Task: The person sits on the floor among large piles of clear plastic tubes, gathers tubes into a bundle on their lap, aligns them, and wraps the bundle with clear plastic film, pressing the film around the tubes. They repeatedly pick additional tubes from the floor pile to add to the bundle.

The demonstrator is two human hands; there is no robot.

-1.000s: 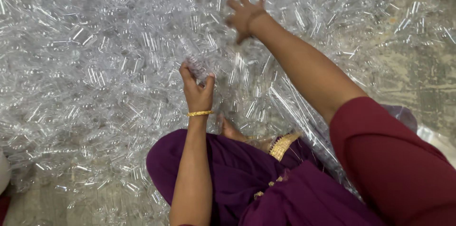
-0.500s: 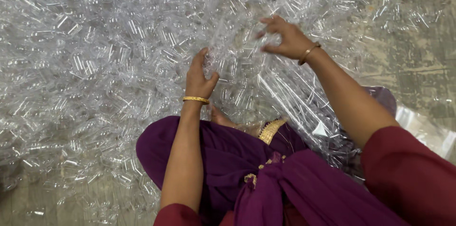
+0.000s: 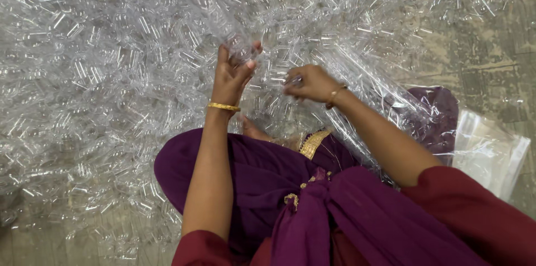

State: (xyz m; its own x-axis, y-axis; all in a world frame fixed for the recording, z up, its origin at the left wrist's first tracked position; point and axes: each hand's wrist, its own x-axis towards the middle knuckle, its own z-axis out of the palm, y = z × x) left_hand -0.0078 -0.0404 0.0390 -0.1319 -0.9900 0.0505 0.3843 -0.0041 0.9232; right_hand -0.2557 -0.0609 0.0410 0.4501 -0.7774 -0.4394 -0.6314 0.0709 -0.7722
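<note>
Clear plastic tubes point(image 3: 111, 76) heaped on the floor crowd us ahead and leftward. Bare concrete floor point(image 3: 497, 48) lies open only at far right, beyond our clear plastic sheet point(image 3: 391, 104).

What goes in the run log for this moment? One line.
left hand: shut on clear plastic pieces | right hand: shut on clear piece | pile: spread on floor | clear bag: right

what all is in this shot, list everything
clear plastic pieces: too many to count, transparent, heaped across the floor
plastic sheet: one, clear, right of the hands
folded clear bags: a small stack, far right
floor: grey concrete, bare at top right
purple garment: one, over the lap
bangles: one per wrist, gold
left hand: raised, grips a bunch of clear pieces
right hand: pinches a clear piece
</note>
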